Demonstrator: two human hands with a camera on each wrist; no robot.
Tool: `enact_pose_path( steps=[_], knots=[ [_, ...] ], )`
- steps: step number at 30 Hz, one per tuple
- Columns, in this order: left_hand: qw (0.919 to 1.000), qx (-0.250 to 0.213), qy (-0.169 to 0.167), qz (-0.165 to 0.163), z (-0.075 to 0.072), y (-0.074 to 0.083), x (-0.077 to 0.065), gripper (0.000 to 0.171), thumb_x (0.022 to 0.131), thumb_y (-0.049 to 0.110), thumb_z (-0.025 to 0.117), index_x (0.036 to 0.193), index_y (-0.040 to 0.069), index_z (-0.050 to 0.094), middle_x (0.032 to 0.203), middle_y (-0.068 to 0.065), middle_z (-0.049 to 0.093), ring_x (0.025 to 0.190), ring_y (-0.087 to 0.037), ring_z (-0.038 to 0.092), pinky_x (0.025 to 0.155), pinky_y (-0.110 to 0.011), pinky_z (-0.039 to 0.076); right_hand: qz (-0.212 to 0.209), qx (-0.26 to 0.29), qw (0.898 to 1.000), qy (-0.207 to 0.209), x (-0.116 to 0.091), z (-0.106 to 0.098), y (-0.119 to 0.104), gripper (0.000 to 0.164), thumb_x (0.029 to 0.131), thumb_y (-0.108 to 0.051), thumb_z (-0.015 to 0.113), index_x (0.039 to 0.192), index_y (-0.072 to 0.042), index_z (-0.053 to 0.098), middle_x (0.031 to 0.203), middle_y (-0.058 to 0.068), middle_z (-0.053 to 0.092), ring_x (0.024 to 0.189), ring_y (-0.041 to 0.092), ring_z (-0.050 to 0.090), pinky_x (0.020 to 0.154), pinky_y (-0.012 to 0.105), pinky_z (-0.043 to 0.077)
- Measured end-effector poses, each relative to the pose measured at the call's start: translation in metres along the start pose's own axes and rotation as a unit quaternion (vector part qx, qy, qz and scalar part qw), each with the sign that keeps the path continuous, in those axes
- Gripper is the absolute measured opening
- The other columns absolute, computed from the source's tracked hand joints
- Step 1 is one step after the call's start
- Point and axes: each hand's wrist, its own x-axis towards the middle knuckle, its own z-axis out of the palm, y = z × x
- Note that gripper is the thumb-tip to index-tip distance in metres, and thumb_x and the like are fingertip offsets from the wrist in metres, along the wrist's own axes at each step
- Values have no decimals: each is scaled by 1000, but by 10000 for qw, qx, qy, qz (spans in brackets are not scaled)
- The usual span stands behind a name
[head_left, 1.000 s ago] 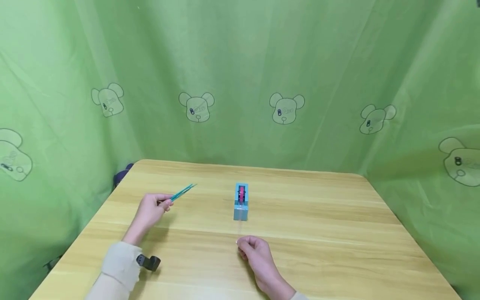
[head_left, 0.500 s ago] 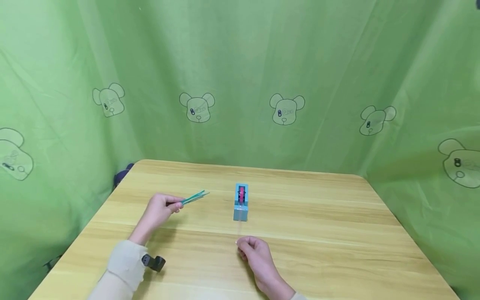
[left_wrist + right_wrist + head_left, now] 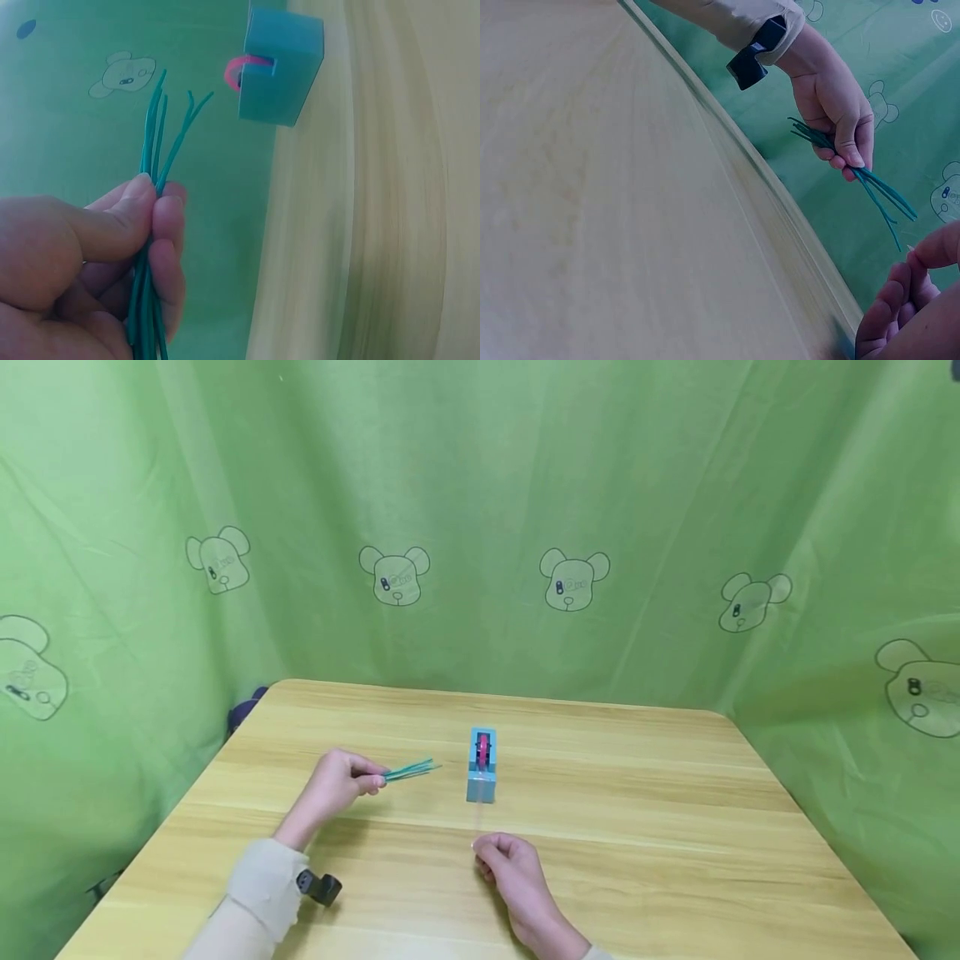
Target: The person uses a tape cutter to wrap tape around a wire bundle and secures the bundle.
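Observation:
My left hand (image 3: 335,785) pinches a bundle of thin green, wire-like strands (image 3: 408,771) between thumb and fingers, held above the table left of the tape dispenser. In the left wrist view the strands (image 3: 148,146) fan apart at their tips, and their lower parts run through the curled fingers. A blue tape dispenser (image 3: 481,789) with a pink-cored roll stands mid-table. From it a clear strip of tape (image 3: 480,820) stretches toward the person. The strip's end is between the thumb and index finger of my right hand (image 3: 519,877).
The wooden table (image 3: 637,827) has green curtains (image 3: 480,460) with bear-head prints on its far side and both flanks. A black camera mount (image 3: 320,887) juts from the left sleeve. Something dark purple (image 3: 242,713) shows beyond the table's left edge.
The left hand has moved right, toward the dispenser and the tape, and the strands have swung from pointing up-right to nearly level. My right hand and the dispenser have stayed put.

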Motion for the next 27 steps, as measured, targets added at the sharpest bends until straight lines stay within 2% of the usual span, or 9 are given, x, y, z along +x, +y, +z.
enact_pose_path(
  steps=[12, 27],
  knots=[
    [9999, -74, -104, -39, 13, 1, 2, 10, 81, 0, 78, 87, 8, 78, 74, 0, 70, 69, -16, 63, 64, -31, 53, 14, 42, 10000, 23, 1, 0, 0, 20, 94, -12, 63, 96, 8, 63, 83, 5, 60, 77, 17, 53, 70, 26, 47],
    [9981, -185, -556, 161, 22, 2, 1, 12, 83, -6, 73, 85, 6, 76, 75, -1, 68, 69, -16, 63, 65, -33, 54, -6, 7, 10000, 35, 1, 0, 1, 21, 94, -13, 62, 97, 8, 64, 85, 6, 60, 76, 17, 53, 69, 26, 47]
  ],
)
